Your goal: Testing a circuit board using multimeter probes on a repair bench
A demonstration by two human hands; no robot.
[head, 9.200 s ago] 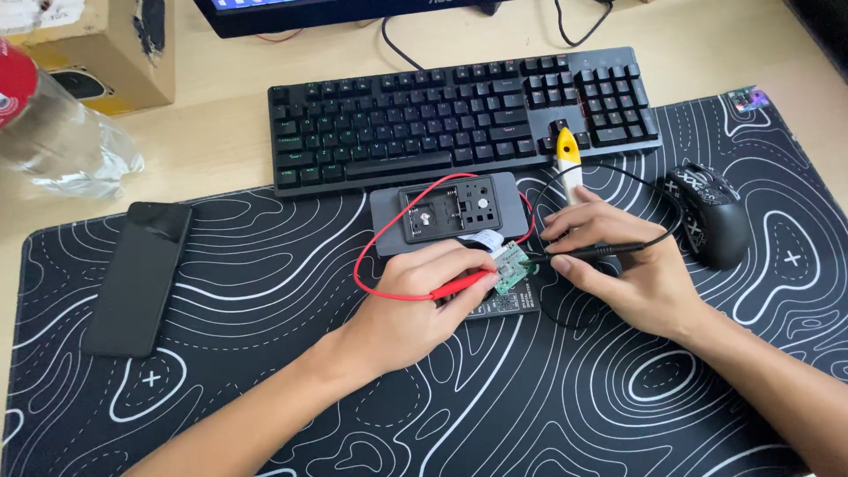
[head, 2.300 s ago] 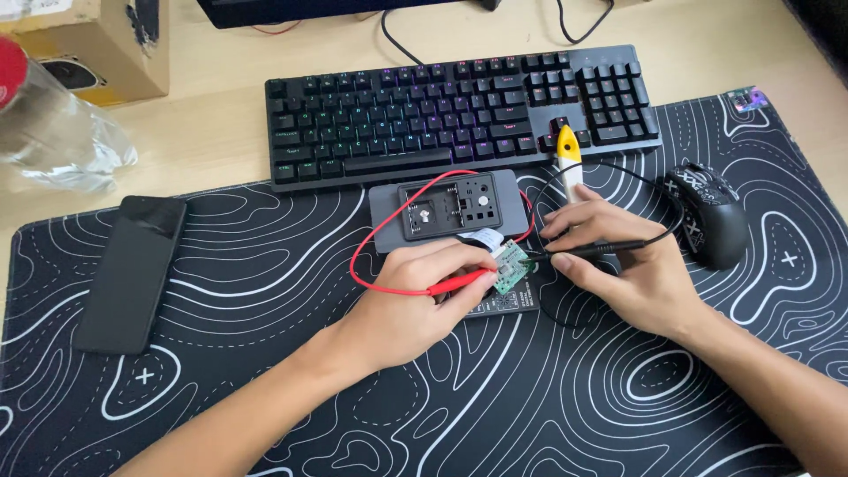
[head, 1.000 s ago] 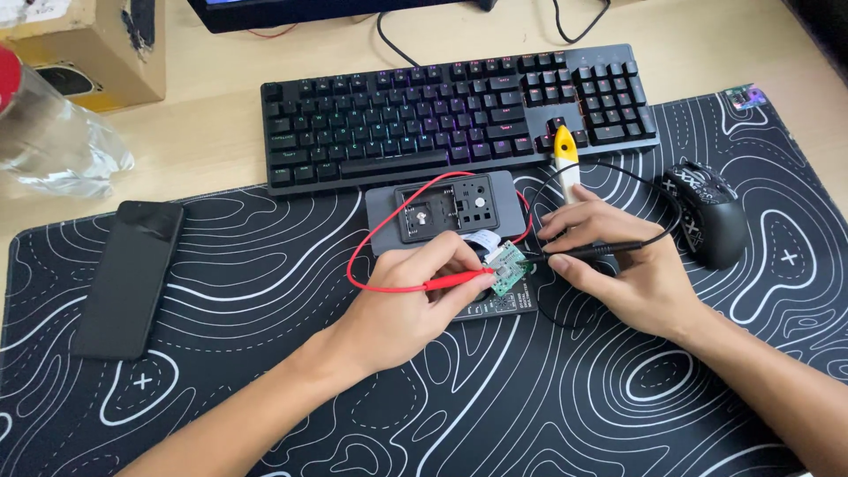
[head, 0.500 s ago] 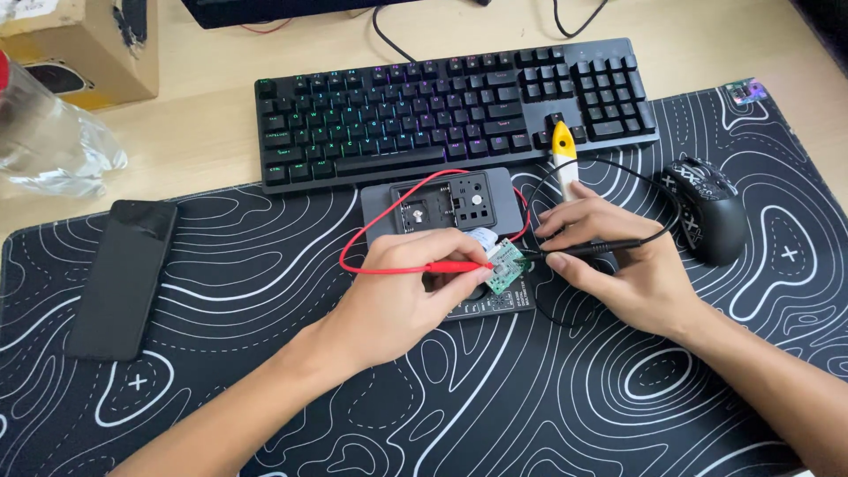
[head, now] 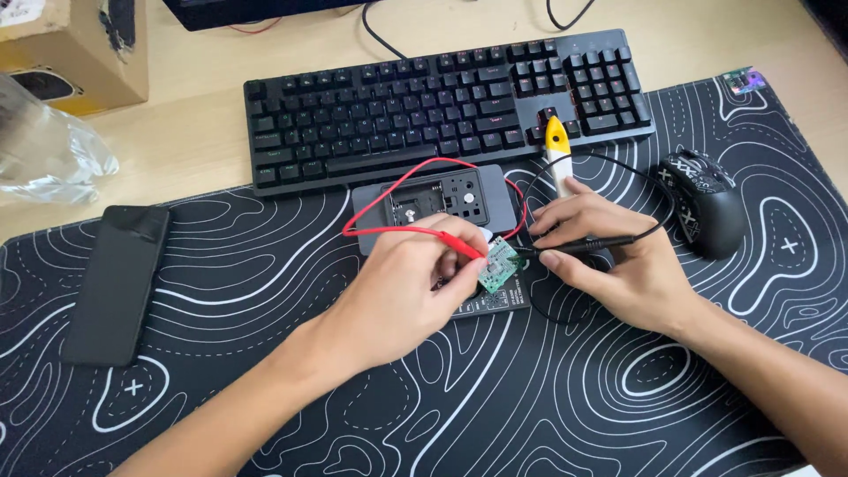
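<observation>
My left hand (head: 402,283) pinches thin red probe (head: 442,237), tip on small green circuit board (head: 499,263). My right hand (head: 609,261) grips slim black probe (head: 579,245), tip at board's right edge. Board rests tilted on flat black card (head: 495,300), just in front of grey rectangular meter (head: 433,201) on black desk mat with white contour lines (head: 265,336).

Status, judged: both probes placed, contact made. Reading on meter not legible. Remaining test points cannot tell.

Outward: black keyboard (head: 442,97), yellow-handled tool (head: 556,146), black mouse (head: 702,199), black phone (head: 119,283).
</observation>
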